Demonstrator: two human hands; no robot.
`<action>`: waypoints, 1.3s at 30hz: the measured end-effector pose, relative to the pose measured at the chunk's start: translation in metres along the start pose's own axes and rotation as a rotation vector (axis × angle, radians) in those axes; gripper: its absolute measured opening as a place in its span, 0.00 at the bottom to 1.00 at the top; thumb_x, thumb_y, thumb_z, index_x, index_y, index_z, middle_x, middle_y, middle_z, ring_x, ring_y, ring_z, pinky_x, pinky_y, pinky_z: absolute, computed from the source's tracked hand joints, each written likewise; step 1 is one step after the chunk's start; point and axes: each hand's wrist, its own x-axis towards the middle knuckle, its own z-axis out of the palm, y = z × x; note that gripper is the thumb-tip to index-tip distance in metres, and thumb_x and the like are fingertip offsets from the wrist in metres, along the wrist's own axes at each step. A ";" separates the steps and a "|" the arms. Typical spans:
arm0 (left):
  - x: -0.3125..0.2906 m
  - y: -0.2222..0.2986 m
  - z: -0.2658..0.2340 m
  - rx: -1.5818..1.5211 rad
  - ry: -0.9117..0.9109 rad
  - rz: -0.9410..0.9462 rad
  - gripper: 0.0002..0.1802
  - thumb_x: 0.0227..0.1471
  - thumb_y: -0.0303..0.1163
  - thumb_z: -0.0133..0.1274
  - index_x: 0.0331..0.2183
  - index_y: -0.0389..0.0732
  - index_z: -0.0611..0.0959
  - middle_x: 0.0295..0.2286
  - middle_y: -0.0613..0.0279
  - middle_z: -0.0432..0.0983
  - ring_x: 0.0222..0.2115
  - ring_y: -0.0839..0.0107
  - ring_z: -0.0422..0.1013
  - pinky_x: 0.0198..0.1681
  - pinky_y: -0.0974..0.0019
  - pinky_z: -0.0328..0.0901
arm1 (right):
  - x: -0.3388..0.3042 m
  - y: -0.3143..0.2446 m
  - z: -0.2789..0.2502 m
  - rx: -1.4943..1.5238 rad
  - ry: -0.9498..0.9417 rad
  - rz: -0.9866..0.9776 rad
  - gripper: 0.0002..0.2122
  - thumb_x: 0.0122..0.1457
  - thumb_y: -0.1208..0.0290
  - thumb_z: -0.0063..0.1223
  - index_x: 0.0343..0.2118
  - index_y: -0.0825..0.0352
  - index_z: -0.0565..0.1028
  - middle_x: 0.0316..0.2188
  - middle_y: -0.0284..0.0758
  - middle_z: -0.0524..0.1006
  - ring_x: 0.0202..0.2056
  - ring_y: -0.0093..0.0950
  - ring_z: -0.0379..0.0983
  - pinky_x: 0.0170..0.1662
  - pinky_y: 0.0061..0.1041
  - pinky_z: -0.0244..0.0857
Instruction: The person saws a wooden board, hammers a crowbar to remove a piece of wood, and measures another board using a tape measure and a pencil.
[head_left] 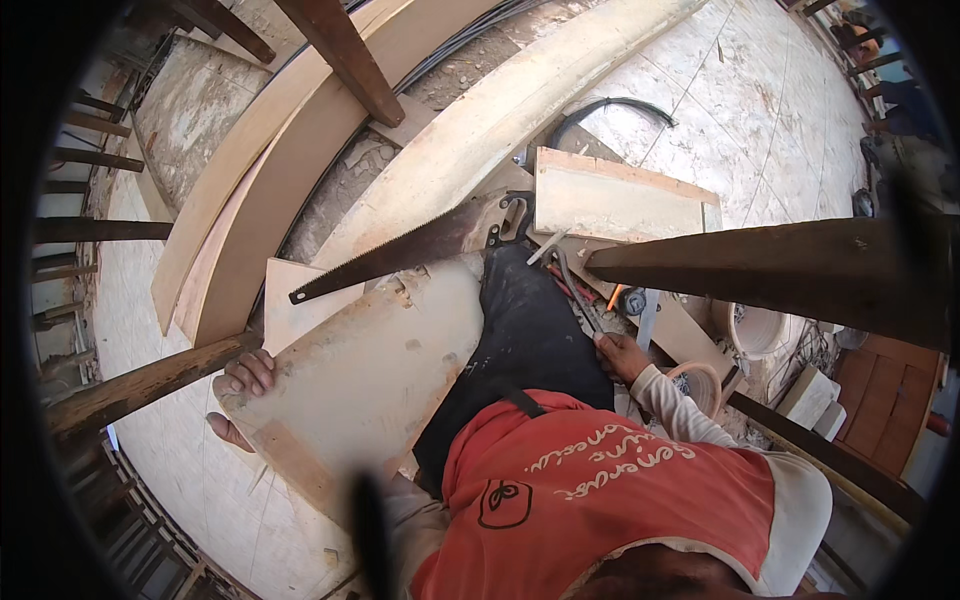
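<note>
My left hand (243, 393) grips the far left corner of a wide, pale wooden board (370, 365), fingers on top and thumb at the edge. The board rests against my leg, its surface stained and its edges chipped. My right hand (622, 357) is closed round the lower end of a pry bar (578, 290), a dark metal rod with a hooked top. A handsaw (405, 250) lies past the board's far edge, toothed side toward me and dark handle near my knee.
Beside the bar lie an orange pencil (615, 297), a tape measure (632, 300) and a metal blade (648, 318). Round containers (755, 332) of nails stand at right. A thick wooden post (770, 268) crosses there. Long planks (270, 210), coiled wire (610, 103) and a board (620, 205) lie beyond.
</note>
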 end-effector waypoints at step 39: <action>-0.041 -0.018 -0.004 -0.261 -0.509 0.011 0.57 0.47 0.85 0.30 0.45 0.37 0.79 0.36 0.49 0.78 0.39 0.55 0.72 0.50 0.52 0.61 | 0.084 0.246 -0.063 -0.296 0.288 -0.460 0.15 0.64 0.65 0.52 0.49 0.69 0.78 0.41 0.41 0.82 0.43 0.29 0.78 0.49 0.32 0.68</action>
